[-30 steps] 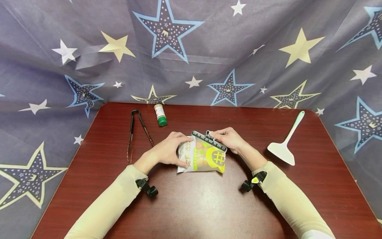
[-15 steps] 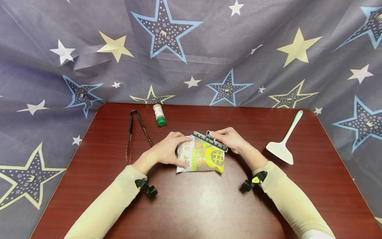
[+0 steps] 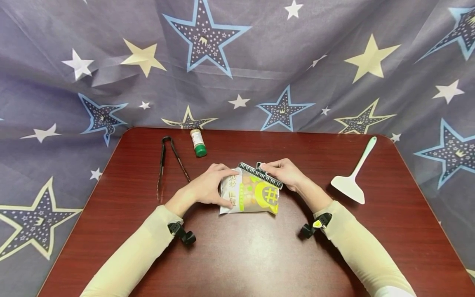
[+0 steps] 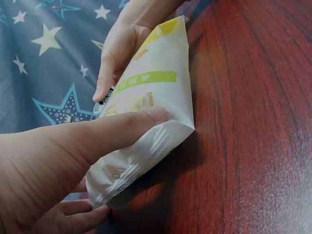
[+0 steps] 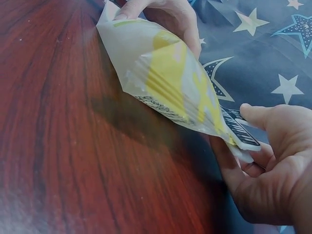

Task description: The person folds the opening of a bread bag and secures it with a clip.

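Note:
A plump white, yellow and green bread packet [image 3: 259,200] lies at the middle of the table. My left hand [image 3: 208,185] grips its left end, thumb across the front near the crimped seal in the left wrist view. Along the packet's upper right edge sits a long black-and-white clip [image 3: 259,176] with a piano-key pattern. My right hand [image 3: 286,173] pinches this clip's handle between thumb and fingers. In the right wrist view, the clip [image 5: 238,129] lies against the packet's edge; how far its jaws reach over the edge is hard to tell.
Black-handled tongs [image 3: 163,161] lie at the left, with a green-capped shaker bottle [image 3: 198,143] on its side behind the packet. A white spatula [image 3: 349,187] with a pale green handle lies at the right. A star-patterned cloth [image 3: 237,62] hangs behind the table [image 3: 256,264].
The view has shifted very slightly. Both hands keep their holds on the packet and the clip, with almost no movement.

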A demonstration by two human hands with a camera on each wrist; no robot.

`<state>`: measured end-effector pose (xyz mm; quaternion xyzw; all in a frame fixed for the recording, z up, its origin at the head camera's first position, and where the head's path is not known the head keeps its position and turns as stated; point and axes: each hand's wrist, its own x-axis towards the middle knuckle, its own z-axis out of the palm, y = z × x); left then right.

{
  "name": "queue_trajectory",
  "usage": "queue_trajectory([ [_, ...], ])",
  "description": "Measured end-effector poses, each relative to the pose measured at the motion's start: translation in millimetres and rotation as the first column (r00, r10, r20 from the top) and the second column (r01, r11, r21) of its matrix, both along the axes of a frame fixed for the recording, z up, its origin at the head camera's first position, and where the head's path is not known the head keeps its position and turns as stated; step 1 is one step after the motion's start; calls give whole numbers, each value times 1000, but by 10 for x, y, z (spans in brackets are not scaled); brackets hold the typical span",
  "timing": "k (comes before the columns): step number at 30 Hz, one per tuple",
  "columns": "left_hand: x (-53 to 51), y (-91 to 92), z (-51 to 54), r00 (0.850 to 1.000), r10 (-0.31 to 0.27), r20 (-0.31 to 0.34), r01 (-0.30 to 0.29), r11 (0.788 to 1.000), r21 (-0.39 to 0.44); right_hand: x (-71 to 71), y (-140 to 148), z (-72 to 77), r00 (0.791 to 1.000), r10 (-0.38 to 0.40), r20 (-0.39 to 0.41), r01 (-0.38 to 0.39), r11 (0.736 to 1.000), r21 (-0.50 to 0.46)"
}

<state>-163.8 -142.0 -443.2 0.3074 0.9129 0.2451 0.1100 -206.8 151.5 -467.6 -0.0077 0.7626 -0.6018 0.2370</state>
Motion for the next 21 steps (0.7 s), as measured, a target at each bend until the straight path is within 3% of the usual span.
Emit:
queue_trajectory([
  [6, -6, 22, 14, 1000, -13, 2, 13, 1000, -21, 4, 68, 10, 999, 32, -20, -31, 998, 47],
  [10, -36, 49, 53, 1000, -24, 8, 24, 997, -75, 12, 113, 61, 983, 82, -165, -49, 979, 199],
  [13, -56, 67, 83, 1000, -16, -3, 15, 993, -116, 21, 115, 122, 930, 179, -322, -53, 930, 363],
  [16, -73, 78, 97, 1000, -9, -17, 7, 992, -128, 28, 105, 184, 849, 293, -439, -39, 864, 501],
  [18, -79, 79, 94, 1000, -11, -12, 9, 992, -126, 48, 111, 224, 805, 356, -474, -39, 830, 557],
  [21, -67, 61, 77, 1000, -21, -3, 20, 992, -121, 102, 157, 282, 758, 430, -490, -37, 779, 626],
])
